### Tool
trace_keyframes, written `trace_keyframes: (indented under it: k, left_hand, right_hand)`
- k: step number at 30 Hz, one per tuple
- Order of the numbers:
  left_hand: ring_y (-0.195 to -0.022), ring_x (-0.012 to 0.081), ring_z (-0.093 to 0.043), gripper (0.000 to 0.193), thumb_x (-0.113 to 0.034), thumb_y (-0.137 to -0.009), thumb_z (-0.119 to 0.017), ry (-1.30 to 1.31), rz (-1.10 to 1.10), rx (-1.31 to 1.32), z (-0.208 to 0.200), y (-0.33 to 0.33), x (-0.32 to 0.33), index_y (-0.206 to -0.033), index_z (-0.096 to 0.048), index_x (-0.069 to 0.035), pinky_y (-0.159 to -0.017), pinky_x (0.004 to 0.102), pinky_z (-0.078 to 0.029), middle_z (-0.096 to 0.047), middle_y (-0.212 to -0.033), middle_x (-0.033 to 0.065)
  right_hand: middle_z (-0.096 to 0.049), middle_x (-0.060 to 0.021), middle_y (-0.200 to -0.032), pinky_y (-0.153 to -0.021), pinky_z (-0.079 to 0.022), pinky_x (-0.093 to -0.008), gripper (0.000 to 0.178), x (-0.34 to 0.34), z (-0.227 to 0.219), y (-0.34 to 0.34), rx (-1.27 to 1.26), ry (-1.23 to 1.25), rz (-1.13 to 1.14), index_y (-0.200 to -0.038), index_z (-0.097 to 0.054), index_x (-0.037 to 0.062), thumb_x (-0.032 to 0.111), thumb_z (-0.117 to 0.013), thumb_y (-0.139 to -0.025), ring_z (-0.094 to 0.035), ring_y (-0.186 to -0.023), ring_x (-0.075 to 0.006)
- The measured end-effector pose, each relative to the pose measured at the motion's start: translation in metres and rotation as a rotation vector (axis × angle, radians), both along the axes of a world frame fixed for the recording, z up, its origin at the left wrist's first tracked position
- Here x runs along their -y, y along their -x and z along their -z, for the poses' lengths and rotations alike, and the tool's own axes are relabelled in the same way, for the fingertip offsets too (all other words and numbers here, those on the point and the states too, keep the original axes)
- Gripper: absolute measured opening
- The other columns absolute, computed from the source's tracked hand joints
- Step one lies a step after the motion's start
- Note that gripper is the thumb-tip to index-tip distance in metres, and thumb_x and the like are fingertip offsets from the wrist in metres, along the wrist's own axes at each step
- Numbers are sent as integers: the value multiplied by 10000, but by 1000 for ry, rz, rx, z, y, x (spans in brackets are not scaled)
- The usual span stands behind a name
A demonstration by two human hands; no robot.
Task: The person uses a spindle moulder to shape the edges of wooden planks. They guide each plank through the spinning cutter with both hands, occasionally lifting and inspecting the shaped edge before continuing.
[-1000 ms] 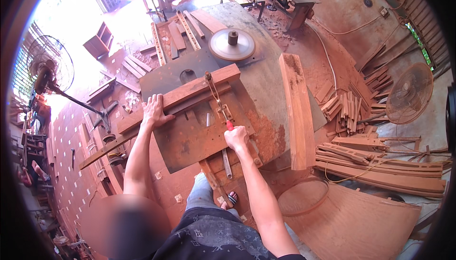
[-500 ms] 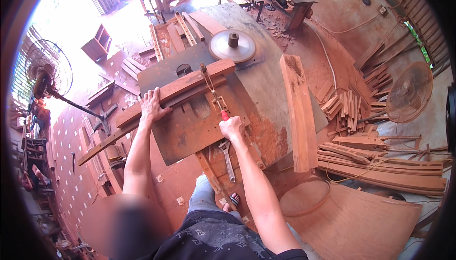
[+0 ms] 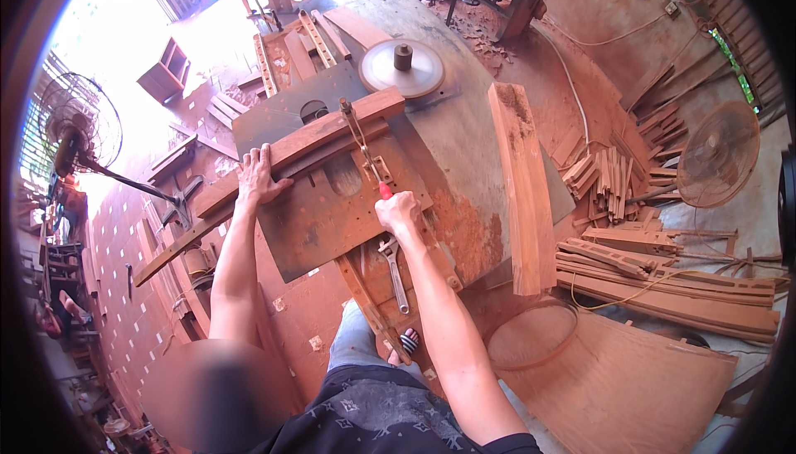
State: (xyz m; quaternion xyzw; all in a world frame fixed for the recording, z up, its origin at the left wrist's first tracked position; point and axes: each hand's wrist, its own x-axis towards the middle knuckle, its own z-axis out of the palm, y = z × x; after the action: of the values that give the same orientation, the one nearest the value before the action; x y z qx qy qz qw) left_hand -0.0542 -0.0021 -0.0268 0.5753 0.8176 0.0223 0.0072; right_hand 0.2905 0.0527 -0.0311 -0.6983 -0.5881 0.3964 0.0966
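A long reddish wooden board lies slantwise across a dark flat plate on the metal machine table. My left hand rests over the board's left part, fingers across its far edge and thumb along the near side. With my right hand I grip the red handle of a toggle clamp, whose upper end reaches the board near its right end. Just beyond that end is a round, pale circular blade on an upright spindle. An adjustable wrench lies below my right hand.
A thick wooden beam stands out at the table's right side. Stacked wooden pieces and a standing fan are farther right. Another fan stands at left. Sawdust covers part of the table.
Most of the scene has shifted slightly up and left in the view. Both hands keep their places on the board and the clamp handle.
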Motion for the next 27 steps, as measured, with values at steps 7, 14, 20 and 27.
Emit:
trace_keyframes:
  k: [7,14,20,27]
  left_hand:
    - [-1344,388,-468,1189,-572,-689,-892,1,13,-34,1,1,-3,-1599,-319,-64,-1121,602,-364,-478,-1420,169]
    - [-1346,391,-467,1153,-566,-696,-884,-4,16,-42,-4,-2,-3,-1583,-351,-59,-1130,612,-348,-485,-1418,175]
    - [-1352,393,-462,1156,-572,-704,-879,-3,23,-52,-1,0,-5,-1589,-349,-50,-1128,610,-350,-484,-1430,177]
    - [-1347,396,-467,1145,-555,-709,-886,5,14,-43,-1,1,-6,-1587,-352,-49,-1120,612,-359,-486,-1426,179]
  right_hand:
    - [-747,-334,-1077,-935,-586,-513,432,-1,-15,-1,-4,42,3,-974,-789,-44,366,-667,-913,-732,-1089,-476]
    - [-741,-347,-1084,-938,-585,-513,472,-1,-34,0,-27,95,51,-995,-783,-52,402,-669,-935,-730,-1100,-475]
    - [-749,-340,-1039,-910,-591,-512,539,-1,-33,0,-34,88,46,-949,-777,-57,471,-674,-962,-745,-1063,-463]
    - [-763,-322,-964,-897,-612,-492,451,-1,-35,1,-34,85,53,-931,-782,-55,386,-686,-934,-765,-1007,-444]
